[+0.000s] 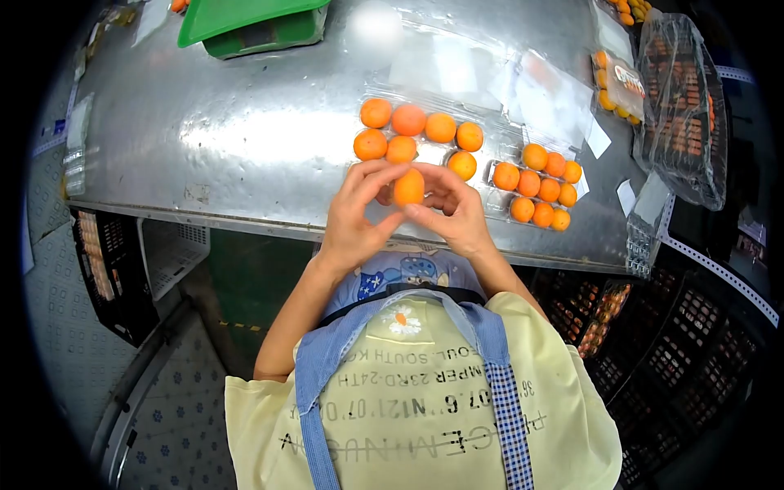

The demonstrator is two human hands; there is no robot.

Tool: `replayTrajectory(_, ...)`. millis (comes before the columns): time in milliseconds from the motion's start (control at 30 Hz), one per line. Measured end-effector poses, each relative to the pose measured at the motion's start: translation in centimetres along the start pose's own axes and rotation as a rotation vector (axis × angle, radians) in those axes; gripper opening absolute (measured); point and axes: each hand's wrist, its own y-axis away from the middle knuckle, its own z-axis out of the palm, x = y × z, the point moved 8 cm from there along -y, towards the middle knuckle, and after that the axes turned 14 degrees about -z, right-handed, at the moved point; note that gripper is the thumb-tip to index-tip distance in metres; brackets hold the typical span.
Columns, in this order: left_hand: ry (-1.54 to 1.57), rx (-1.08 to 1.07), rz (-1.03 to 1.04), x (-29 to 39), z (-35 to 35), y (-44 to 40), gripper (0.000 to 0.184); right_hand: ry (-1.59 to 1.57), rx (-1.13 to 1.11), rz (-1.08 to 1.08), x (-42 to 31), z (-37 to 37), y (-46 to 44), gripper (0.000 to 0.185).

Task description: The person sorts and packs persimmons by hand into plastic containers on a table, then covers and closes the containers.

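Between my two hands, just over the table's near edge, is one orange fruit (408, 188). My left hand (357, 214) curls around its left side, with the fingertips at its top and the thumb below. From the right, my right hand (457, 211) meets the same fruit with thumb and fingers. Directly beyond my hands lies a clear plastic tray (421, 104) holding several orange fruits in rows; my fingers hide part of it. A second clear tray (494, 177), filled with several smaller-looking fruits, rests to the right.
A green tray (237, 18) stands at the far left of the metal table (245, 139). White sheets (555, 94) lie at the right, near a bagged fruit pack (625, 86) and a plastic-wrapped crate (682, 106). Black crates (678, 351) are below right, a white crate (171, 249) below left.
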Motion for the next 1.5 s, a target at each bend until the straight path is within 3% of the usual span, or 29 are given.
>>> replayTrajectory(200,-0.069,0.014,0.088,0.6,0.2,0.2,0.053,-0.201,0.021,-0.002,0.7,-0.1,0.0,0.051)
replayTrajectory(267,-0.051,-0.008,0.111,0.8,0.4,0.2,0.053,-0.131,0.038,-0.032,0.9,-0.6,0.0,0.053)
replayTrajectory(367,0.411,-0.183,-0.115,-0.9,0.9,-0.1,0.056,0.102,0.005,-0.13,-0.4,-1.0,0.0,0.054)
replayTrajectory(467,0.698,-0.303,-0.203,-1.8,1.2,-0.1,0.058,0.261,-0.013,-0.222,-1.6,-0.9,-0.1,0.055)
replayTrajectory(767,0.69,-0.207,-0.251,-4.0,1.6,-0.4,0.057,0.564,-0.013,-0.492,-4.3,0.1,-0.1,0.056)
replayTrajectory(867,0.997,-0.284,-0.424,-3.5,2.2,-0.1,0.052,0.548,-0.004,-0.475,-4.4,-0.1,0.0,0.056)
replayTrajectory(967,1.071,-0.306,-0.426,-3.9,2.6,0.0,0.052,0.556,-0.023,-0.455,-4.3,-0.2,0.0,0.056)
replayTrajectory(1067,1.065,-0.316,-0.433,-3.9,2.8,-0.1,0.055,0.631,-0.045,-0.506,-5.0,-0.1,-0.1,0.056)
replayTrajectory(1233,0.61,-0.239,-0.359,-3.0,3.4,-0.5,0.057,0.651,-0.068,-0.464,-4.5,-1.7,0.0,0.052)
replayTrajectory(1300,0.532,-0.16,-0.337,-2.8,3.6,-0.3,0.054,0.675,0.054,-0.418,-4.3,-5.1,-0.4,0.051)
replayTrajectory(1433,0.518,-0.215,-0.41,-4.2,3.8,-0.3,0.043,0.842,0.261,-0.214,-3.2,-14.1,-1.1,0.048)
replayTrajectory(1500,0.504,-0.24,-0.435,-4.9,3.7,-0.3,0.038,0.983,0.202,-0.203,-2.0,-17.1,-1.3,0.047)
